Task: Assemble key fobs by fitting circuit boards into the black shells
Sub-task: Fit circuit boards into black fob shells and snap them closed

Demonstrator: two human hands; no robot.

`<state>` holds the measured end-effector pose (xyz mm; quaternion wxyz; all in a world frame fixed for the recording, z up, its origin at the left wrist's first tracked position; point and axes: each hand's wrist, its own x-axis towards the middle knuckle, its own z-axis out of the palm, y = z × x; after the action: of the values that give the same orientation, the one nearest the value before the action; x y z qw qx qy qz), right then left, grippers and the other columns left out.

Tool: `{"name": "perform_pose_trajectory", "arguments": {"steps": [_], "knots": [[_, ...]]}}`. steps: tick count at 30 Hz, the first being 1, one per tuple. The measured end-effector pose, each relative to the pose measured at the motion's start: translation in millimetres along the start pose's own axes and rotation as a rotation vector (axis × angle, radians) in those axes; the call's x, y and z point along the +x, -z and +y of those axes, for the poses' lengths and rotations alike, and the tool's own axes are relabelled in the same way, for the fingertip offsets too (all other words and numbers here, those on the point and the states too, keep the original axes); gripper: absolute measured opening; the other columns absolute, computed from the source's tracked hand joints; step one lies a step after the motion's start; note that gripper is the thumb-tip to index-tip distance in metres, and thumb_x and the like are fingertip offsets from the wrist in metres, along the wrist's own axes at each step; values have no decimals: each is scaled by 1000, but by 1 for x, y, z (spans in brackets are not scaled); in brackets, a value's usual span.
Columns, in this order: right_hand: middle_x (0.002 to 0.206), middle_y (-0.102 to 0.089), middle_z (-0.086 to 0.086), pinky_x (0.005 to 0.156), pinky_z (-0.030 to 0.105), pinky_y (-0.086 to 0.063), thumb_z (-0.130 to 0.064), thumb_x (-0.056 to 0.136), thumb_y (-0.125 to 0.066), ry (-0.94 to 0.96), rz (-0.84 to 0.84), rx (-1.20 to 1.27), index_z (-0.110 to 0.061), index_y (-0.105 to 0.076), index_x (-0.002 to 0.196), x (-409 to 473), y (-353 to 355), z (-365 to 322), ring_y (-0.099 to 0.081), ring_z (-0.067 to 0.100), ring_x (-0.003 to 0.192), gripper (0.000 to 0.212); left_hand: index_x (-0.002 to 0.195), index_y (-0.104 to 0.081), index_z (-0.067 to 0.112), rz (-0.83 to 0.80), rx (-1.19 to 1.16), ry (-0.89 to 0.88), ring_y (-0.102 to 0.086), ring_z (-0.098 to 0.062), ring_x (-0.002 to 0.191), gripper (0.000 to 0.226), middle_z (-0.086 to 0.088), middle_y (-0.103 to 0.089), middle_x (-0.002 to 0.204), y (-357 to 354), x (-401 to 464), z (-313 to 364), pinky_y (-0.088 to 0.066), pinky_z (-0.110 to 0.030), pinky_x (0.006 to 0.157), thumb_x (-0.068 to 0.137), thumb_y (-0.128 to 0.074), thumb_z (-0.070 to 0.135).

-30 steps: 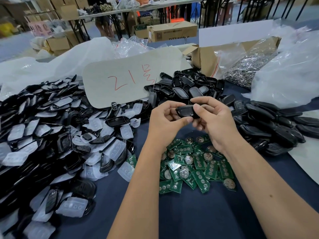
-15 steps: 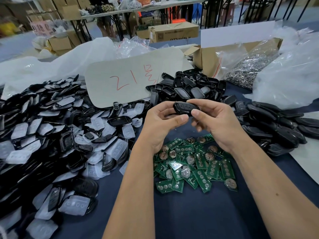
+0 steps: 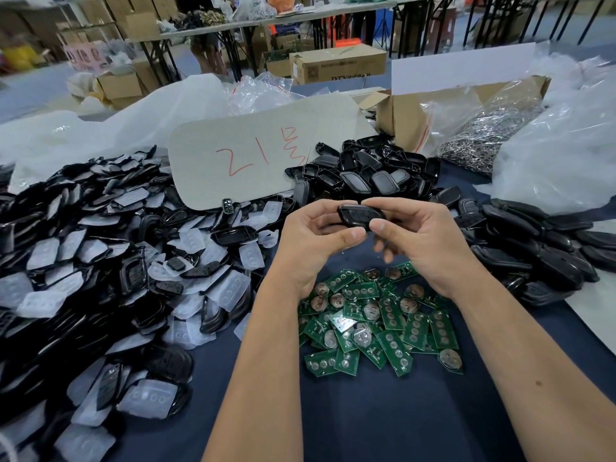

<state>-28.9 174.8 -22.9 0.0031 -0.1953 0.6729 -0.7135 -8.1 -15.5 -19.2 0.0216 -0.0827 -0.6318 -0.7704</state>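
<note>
Both hands, left hand (image 3: 316, 241) and right hand (image 3: 423, 241), still pinch one black fob shell (image 3: 361, 216), now raised higher above the green circuit boards (image 3: 376, 315); looks pressed closed, likely done.

1. The bench (image 3: 383, 428) was covered in dark blue cloth.
2. Beyond it ran a blue-grey floor (image 3: 30, 91), lit evenly.
3. A long table (image 3: 300, 16) with black folding legs stood across the back of the room, piled with bags and goods.
4. A brown carton (image 3: 336, 63) with printed lettering sat under that table, with smaller boxes (image 3: 120, 86) to the left.
5. More stacked cartons (image 3: 140, 21) filled the far left corner, blurred.
6. A pink crate (image 3: 83, 56) and something yellow (image 3: 21, 56) stood at far left, too blurred to identify.
7. Black metal frames (image 3: 566, 18) lined the upper right.
</note>
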Motion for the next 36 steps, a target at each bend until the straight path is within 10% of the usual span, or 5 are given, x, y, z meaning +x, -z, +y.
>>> {"name": "perform_pose_trajectory", "arguments": {"steps": [9, 28, 36], "knots": [[76, -76, -7, 54, 26, -51, -7, 92, -76, 46, 84, -246, -35, -77, 111, 0, -5, 9, -61, 13, 51, 35, 107, -74, -2, 143, -117, 149, -74, -27, 93, 15, -20, -73, 101, -7, 3, -2, -63, -27, 73, 100, -63, 5], [92, -75, 10, 75, 27, -57, -16, 89, -74, -7, 152, 226, -19, -82, 103, 1, -10, 4, -66, 18, 77, 16, 100, -80, 7, 113, -136, -85, -72, -32, 100, 25, -17, -78, 101, -10, 3, -2, -60, -42, 96, 75, -81, 12], [90, -74, 6, 75, 26, -55, -16, 77, -83, 16, 145, 210, -21, -81, 98, -2, -8, 1, -64, 17, 78, 21, 93, -84, 17, 65, -88, -140, -77, -23, 94, 17, -11, -80, 101, -10, 2, 1, -61, -30, 80, 76, -82, 12]]}}
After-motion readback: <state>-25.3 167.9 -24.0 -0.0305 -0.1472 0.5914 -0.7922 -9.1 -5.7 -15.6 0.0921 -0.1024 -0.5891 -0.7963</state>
